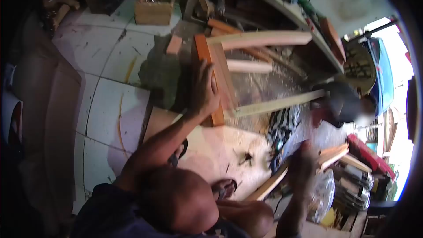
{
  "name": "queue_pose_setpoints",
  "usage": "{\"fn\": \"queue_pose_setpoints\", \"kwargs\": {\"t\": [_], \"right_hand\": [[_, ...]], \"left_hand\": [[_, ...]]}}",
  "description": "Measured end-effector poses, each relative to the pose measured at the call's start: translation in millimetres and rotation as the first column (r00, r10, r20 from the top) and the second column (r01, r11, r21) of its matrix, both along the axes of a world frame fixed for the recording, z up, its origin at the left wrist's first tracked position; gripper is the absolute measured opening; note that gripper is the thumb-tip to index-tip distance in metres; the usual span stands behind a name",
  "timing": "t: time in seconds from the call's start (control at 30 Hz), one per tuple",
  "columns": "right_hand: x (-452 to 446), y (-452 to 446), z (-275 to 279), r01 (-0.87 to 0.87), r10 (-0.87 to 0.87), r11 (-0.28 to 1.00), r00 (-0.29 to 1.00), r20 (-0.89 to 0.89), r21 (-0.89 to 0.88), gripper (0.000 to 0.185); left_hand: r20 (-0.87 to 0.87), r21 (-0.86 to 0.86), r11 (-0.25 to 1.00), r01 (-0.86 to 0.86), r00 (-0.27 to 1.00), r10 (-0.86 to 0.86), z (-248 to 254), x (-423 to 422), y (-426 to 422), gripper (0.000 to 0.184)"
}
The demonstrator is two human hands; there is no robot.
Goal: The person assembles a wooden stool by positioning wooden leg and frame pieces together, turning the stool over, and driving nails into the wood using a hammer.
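I am pinching the orange-brown and pale wooden legged frame (224,75) with the left hand (206,90), near the white-tiled floor's (105,53) edge along the grey cabinet (190,2); the right hand (303,164) is blurring, its grip undeterminable.

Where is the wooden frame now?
In the head view, the wooden frame is just above centre, the left hand on its orange bar, a small wood block to its left.

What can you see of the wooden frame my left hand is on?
The wooden frame has an orange-brown rail along one edge, a duller brown board beside it, and three visible paler, leg-like pieces extending toward the picture's right. Your left hand holds the rail. A small wood block lies nearby; the frame's exact tilt is unclear.
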State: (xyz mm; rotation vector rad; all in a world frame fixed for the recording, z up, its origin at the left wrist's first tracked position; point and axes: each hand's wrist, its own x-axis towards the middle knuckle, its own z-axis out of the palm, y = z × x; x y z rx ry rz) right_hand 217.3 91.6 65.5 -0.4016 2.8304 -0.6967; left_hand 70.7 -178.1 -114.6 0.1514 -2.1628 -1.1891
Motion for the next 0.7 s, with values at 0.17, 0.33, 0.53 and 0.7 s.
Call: {"fn": "queue_pose_setpoints", "kwargs": {"t": [0.17, 0.33, 0.53, 0.7], "right_hand": [[-1, -13, -46, 0.12, -0.186, 0.923, 0.971, 0.151, 0.367, 0.015], [-20, -1, 14, 0.166, -0.192, 0.949, 0.978, 0.076, 0.269, 0.02], [-12, -32, -21, 0.064, -0.025, 0.873, 0.996, -0.086, 0.484, 0.009], [-1, 6, 9, 0.564, -0.533, 0.634, 0.814, 0.229, -0.529, 0.025]], "left_hand": [[0.039, 0.034, 0.999, 0.008, 0.999, -0.009, -1, 5, 1, 0.041], [-0.025, -0.055, 0.998, -0.034, 0.999, 0.033, 0, 2, 1, 0.042], [-0.029, 0.055, 0.998, 0.016, 0.999, -0.014, 5, 5, 0, 0.041], [-0.03, -0.071, 0.997, -0.015, 0.999, 0.012, 1, 4, 2, 0.042]]}}
